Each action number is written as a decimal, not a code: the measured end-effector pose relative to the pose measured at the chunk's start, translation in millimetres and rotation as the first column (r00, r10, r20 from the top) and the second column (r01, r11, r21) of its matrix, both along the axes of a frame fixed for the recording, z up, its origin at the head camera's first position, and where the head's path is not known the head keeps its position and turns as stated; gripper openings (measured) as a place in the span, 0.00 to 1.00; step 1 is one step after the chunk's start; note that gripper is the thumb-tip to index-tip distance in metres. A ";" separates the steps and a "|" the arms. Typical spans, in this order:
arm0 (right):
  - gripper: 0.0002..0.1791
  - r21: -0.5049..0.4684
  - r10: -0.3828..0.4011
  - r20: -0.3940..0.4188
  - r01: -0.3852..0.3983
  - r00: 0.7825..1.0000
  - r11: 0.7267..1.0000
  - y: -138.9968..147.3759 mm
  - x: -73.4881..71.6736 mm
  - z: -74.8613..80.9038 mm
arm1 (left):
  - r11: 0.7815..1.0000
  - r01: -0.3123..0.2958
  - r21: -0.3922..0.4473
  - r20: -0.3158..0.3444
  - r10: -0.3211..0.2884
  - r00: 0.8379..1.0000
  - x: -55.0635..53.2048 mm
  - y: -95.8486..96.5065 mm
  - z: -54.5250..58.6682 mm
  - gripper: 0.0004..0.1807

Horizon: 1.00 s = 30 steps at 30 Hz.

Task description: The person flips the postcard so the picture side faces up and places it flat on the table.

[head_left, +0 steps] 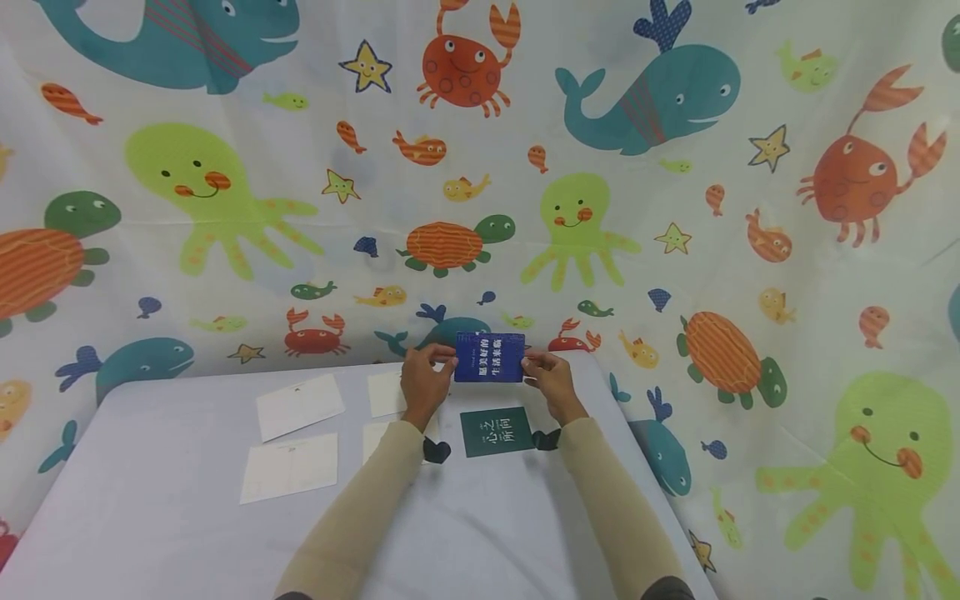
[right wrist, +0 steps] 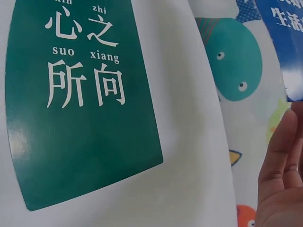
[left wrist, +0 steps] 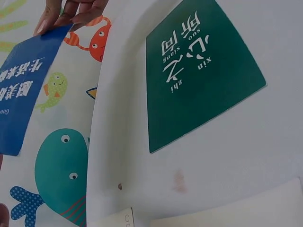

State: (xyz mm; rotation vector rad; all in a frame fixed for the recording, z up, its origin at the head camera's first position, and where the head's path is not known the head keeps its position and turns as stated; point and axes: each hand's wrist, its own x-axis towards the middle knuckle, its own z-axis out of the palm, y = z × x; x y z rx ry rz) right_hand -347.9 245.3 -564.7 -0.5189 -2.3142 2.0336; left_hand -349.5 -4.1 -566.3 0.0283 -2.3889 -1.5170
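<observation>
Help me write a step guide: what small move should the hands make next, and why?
Probably lower the blue card onto the white table just beyond the green card, lettered side up. The left hand and right hand hold it raised by opposite sides, while the green card lies flat on the table, lettered side up.

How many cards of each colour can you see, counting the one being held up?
Blue card: 1
Green card: 1
White cards: 4, two of them partly hidden
Total: 6
</observation>
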 end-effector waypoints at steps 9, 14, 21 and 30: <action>0.14 0.022 -0.027 -0.021 0.028 0.999 0.999 -3.5 1.4 -1.2 | 1.000 0.000 -0.003 0.016 0.000 1.000 0.3 -1.6 -4.1 0.09; 0.15 0.044 -0.022 -0.019 0.022 1.000 0.999 -6.0 3.2 0.9 | 1.000 -0.009 -0.004 0.015 0.009 1.000 -1.5 -3.8 -8.3 0.08; 0.15 0.102 -0.016 0.005 0.015 1.000 0.995 -6.8 4.6 -0.5 | 1.000 -0.003 -0.005 0.015 0.003 1.000 -0.8 -6.3 -11.0 0.08; 0.20 0.092 0.010 0.059 -0.015 0.998 0.996 -6.5 6.5 -4.1 | 0.996 0.085 -0.026 0.091 -0.082 0.992 1.3 -5.5 -12.8 0.18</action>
